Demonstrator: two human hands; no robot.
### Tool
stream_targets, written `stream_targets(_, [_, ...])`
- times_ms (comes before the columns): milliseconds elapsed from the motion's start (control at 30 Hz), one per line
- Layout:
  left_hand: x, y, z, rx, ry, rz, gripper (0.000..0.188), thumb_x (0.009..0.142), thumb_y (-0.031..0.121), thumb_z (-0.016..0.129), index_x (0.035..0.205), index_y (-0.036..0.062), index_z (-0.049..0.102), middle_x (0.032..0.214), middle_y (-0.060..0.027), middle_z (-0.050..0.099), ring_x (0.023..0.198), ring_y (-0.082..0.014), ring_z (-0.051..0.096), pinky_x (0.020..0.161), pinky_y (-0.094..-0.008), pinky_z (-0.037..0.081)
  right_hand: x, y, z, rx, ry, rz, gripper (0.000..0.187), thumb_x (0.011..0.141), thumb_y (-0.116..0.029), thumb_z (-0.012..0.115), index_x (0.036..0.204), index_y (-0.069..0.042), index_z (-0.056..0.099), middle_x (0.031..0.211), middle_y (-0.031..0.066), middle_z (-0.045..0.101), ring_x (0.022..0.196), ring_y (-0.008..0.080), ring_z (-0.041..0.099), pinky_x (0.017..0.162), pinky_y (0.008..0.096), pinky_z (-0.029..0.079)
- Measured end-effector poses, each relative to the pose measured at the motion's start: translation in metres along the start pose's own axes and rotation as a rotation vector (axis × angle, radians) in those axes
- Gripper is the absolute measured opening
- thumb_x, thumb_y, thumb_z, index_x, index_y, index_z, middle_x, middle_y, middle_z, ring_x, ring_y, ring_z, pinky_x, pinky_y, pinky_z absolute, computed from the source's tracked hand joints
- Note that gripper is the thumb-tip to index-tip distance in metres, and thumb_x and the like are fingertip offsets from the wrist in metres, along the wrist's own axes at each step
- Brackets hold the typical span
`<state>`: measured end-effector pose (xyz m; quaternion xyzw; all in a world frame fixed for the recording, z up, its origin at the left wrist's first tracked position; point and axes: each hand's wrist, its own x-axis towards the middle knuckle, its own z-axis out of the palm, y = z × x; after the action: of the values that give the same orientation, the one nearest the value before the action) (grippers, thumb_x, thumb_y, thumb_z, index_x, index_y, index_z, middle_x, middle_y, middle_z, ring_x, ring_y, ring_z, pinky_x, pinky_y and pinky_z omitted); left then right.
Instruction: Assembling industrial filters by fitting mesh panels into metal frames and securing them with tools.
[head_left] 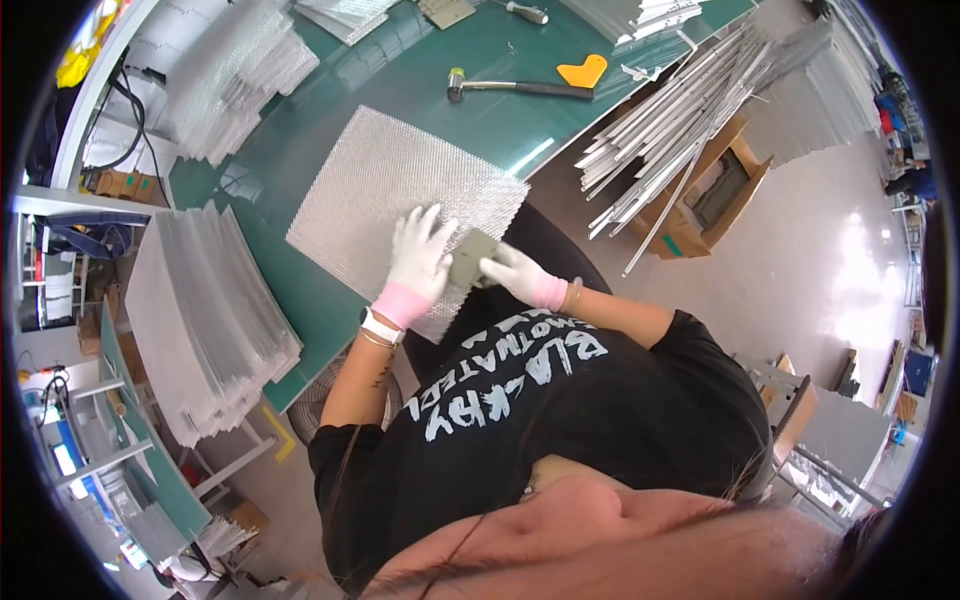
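Observation:
A silvery sheet with a fine ribbed, honeycomb-like texture (370, 190) lies on the green tabletop, its near corner reaching over the edge toward my body. My left hand (420, 258), in a white glove with a pink cuff, rests on that sheet with its fingers spread. In my right hand (518, 275), gloved the same way, is a small grey-green block (474, 256), gripped at its right side. The block sits at the sheet's near right edge, beside my left fingertips. My right fingers partly cover it.
Farther back on the green table (420, 80) lie a mallet (515, 88), a yellow heart-shaped piece (582, 71) and a screwdriver (527, 12). Stacks of silvery sheets (205, 320) stand at left. Long metal strips (665, 120) lie over a cardboard box (702, 215) at right.

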<state>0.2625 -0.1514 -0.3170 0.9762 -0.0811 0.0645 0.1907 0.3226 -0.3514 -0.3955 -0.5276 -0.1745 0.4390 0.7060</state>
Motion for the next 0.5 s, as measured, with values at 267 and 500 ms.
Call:
stream_targets(267, [-0.005, 0.044, 0.019, 0.013, -0.043, -0.108, 0.054, 0.082, 0.009, 0.058, 0.135, 0.0086, 0.047, 0.144, -0.0220, 0.035, 0.135, -0.0434, 0.030, 0.113, -0.0579, 0.020, -0.002, 0.005, 0.014, 0.429, 0.461, 0.007, 0.026, 0.091, -0.008, 0.065, 0.114, -0.001, 0.057, 0.101, 0.0029, 0.064, 0.090, 0.0096, 0.061, 0.081, 0.0267, 0.052])
stream_targets(500, [-0.005, 0.049, 0.021, 0.056, -0.078, -0.117, 0.057, 0.082, 0.012, 0.060, 0.136, 0.0094, 0.044, 0.145, -0.0227, 0.032, 0.136, -0.0438, 0.028, 0.113, -0.0592, 0.018, 0.002, 0.007, 0.006, 0.255, 0.435, -0.122, 0.025, 0.089, -0.004, 0.064, 0.113, -0.002, 0.058, 0.100, 0.0023, 0.064, 0.089, 0.0097, 0.061, 0.079, 0.0269, 0.052])
